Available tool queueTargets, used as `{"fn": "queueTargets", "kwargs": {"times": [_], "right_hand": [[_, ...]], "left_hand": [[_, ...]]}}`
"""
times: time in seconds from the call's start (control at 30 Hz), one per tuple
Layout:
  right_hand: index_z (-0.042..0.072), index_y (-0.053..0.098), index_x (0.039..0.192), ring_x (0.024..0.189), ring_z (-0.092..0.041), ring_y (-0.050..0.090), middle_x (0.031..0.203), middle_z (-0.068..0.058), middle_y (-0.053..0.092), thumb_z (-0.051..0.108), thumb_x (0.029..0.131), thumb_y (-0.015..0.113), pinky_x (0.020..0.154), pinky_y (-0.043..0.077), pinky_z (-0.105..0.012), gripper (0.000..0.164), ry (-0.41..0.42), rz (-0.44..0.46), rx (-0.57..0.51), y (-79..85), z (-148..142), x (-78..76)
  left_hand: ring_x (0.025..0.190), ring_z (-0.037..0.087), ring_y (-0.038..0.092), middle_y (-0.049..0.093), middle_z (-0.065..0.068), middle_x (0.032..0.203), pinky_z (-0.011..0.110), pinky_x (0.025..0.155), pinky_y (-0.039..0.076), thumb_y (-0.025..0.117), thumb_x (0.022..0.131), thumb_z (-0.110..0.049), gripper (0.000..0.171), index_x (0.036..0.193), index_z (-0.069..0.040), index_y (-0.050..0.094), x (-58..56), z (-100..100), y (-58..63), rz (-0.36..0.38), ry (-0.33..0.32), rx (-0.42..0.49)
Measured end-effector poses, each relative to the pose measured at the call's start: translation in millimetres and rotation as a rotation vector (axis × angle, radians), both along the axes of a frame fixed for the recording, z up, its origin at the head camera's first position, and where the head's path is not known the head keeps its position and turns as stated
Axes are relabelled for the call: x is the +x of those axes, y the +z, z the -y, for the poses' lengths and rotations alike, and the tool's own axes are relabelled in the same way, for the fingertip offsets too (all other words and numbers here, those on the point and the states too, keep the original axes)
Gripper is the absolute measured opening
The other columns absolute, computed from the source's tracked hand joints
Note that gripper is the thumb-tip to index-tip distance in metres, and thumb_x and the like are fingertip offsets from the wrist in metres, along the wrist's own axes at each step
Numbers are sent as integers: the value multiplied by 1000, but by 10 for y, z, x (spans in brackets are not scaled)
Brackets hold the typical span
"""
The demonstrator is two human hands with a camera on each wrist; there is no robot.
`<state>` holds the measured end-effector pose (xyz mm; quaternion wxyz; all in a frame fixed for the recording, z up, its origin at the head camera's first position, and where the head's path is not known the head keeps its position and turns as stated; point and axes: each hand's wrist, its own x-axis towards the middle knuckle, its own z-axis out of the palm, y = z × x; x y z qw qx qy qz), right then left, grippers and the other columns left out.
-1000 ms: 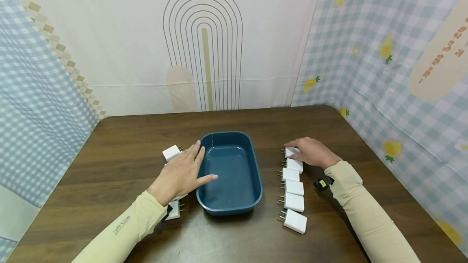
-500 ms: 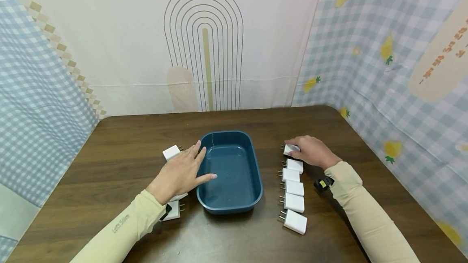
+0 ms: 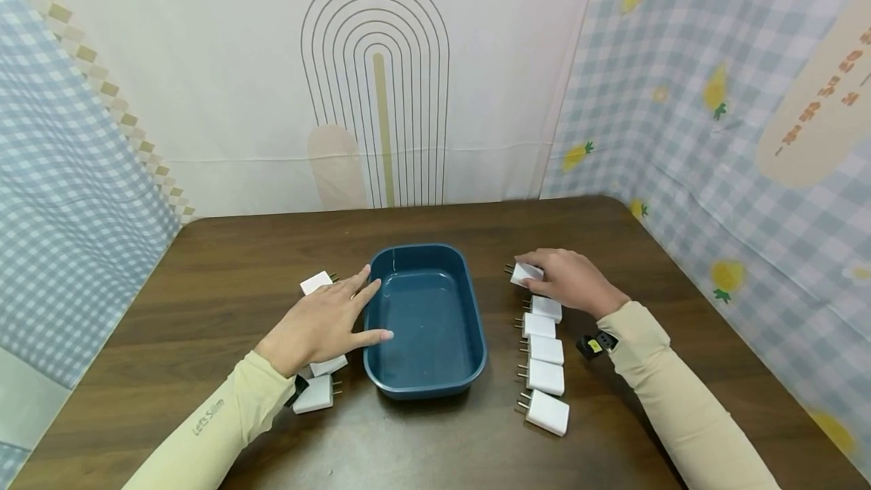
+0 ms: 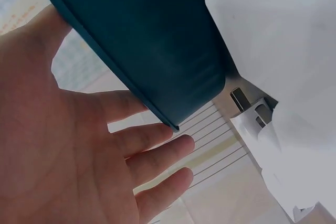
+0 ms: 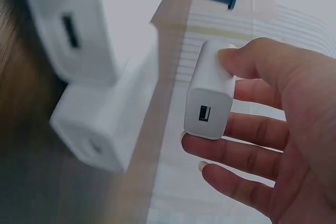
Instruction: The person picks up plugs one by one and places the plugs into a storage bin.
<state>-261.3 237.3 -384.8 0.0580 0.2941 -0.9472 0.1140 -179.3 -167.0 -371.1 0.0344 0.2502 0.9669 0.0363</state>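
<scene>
Fingers (image 5: pixel 256 128) of the right hand (image 3: pixel 574 278) pinch a white charger (image 5: pixel 209 85), left hand (image 3: pixel 320 324) splayed at the tub (image 3: pixel 425 390).

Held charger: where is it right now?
In the head view, the held charger is pinched in the right hand, to the right of the blue bin and just past the far end of the right-hand row of chargers.

Head cam bright, soft glare on table (image 3: pixel 408 448); R wrist: near chargers (image 5: pixel 105 116) blurry; L: overexp at rt.
</scene>
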Motion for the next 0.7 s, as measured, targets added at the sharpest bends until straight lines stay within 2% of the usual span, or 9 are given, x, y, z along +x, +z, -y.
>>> {"fn": "queueTargets", "kwargs": {"times": [0.37, 0.57, 0.7], "right_hand": [[11, 68, 133, 76, -9, 61, 119, -7, 74, 25, 94, 74, 70, 53, -33, 41, 98, -69, -48, 172, 210, 180], [11, 69, 131, 96, -14, 71, 120, -6, 74, 24, 93, 75, 80, 60, -36, 41, 137, -64, -76, 251, 330, 307], [11, 69, 131, 98, -14, 71, 119, -4, 74, 23, 93, 75, 83, 61, -36, 40, 171, -76, -80, 284, 388, 382]], "left_hand": [[149, 38, 37, 23, 19, 167, 55, 119, 37, 48, 93, -74, 93, 158, -8, 35, -25, 17, -24, -19, 1, -3], [149, 38, 38, 23, 20, 167, 55, 119, 37, 48, 93, -73, 93, 158, -8, 35, -32, 12, -26, -16, -5, -4], [149, 38, 37, 23, 20, 167, 55, 119, 37, 47, 94, -74, 92, 158, -8, 36, -30, 5, -32, -16, -6, -3]]}}
